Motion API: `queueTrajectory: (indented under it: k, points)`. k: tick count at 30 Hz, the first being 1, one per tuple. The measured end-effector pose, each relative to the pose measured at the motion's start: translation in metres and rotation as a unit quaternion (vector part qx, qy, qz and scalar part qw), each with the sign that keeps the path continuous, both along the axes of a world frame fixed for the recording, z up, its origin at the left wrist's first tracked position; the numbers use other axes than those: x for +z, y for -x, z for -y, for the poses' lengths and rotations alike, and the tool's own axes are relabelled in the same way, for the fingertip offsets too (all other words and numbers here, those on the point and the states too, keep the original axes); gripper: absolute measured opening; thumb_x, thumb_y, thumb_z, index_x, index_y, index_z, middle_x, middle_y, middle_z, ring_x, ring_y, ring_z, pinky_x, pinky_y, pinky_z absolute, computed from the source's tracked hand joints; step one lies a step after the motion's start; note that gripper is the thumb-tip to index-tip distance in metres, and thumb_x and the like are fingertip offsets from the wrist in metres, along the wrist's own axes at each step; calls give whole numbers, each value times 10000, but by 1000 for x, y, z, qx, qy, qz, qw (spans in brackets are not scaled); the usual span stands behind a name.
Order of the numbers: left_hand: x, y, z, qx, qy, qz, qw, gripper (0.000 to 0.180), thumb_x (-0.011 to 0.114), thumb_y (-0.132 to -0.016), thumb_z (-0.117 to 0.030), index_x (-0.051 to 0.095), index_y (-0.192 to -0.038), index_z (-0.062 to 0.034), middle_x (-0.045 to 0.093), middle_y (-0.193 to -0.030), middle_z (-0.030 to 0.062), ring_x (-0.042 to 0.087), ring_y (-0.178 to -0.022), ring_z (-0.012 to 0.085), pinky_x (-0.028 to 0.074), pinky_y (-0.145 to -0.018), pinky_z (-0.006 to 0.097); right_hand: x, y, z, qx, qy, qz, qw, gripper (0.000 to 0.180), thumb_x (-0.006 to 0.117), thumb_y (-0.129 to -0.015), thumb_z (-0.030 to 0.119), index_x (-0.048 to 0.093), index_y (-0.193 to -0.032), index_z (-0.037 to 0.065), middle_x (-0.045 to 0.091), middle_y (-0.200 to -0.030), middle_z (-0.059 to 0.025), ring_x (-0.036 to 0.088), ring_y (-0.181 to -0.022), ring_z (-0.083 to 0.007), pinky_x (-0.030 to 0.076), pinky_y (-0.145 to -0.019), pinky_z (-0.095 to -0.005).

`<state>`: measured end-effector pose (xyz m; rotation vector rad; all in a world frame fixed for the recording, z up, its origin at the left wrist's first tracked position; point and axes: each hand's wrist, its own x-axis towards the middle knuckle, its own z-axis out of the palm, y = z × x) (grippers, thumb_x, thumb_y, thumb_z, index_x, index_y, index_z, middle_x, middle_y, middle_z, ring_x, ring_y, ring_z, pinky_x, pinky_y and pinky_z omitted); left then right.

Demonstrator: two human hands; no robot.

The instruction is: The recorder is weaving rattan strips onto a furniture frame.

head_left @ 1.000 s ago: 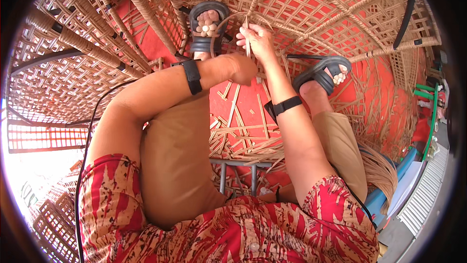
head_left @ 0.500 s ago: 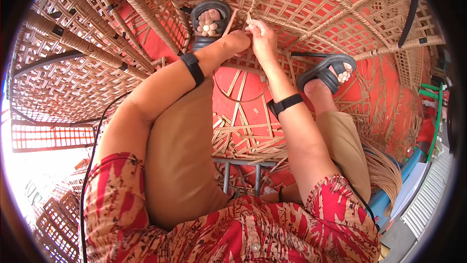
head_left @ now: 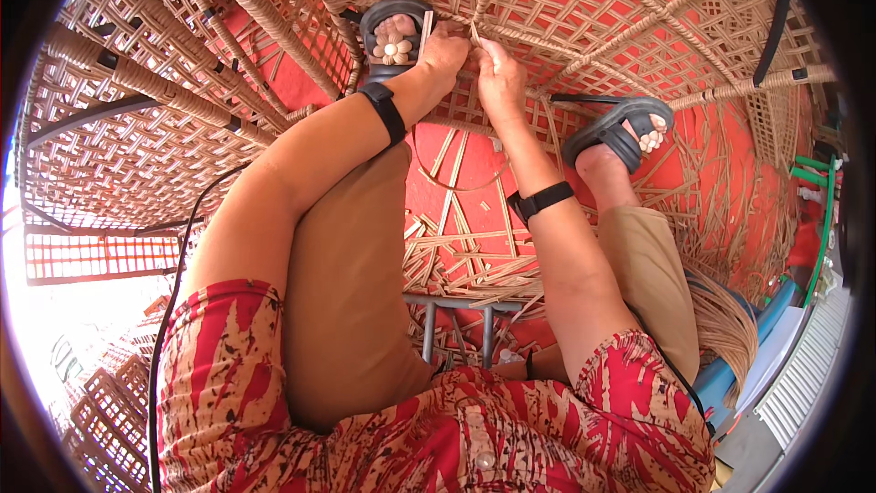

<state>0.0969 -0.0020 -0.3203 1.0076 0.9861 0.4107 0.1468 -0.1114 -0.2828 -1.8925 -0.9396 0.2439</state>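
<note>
My left hand [head_left: 445,48] and my right hand [head_left: 497,81] meet at the lower edge of a large woven cane frame [head_left: 584,10] that stands in front of me. Both pinch a thin flat cane strip [head_left: 476,35] where it enters the lattice. My left foot in a grey sandal [head_left: 394,32] rests just left of the hands, and my right foot in a grey sandal [head_left: 620,133] sits to the right. Black bands circle both wrists.
Cut cane strips [head_left: 465,247] litter the red floor [head_left: 456,174] between my legs. Wrapped cane poles [head_left: 137,83] and more lattice panels rise at the left. A metal stool frame [head_left: 456,311] is under me. A cane bundle [head_left: 725,329] and green hose [head_left: 821,219] lie right.
Both hands have moved up and farther away, from near my knees to the frame's lower edge, and closed together on the strip.
</note>
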Motion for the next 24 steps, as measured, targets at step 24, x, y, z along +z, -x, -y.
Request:
queueTrajectory:
  k: [24]
  points:
    - [-37, -45, -4, -20, -45, -98, 994, 340, 558, -848, -113, 544, -1180, -39, 618, -939, 115, 575, -762, 215, 473, -632, 346, -21, -43, -7, -27, 97, -73, 992, 269, 550, -902, 275, 669, -1066, 99, 684, -920, -188, 646, -912, -366, 492, -814, -446]
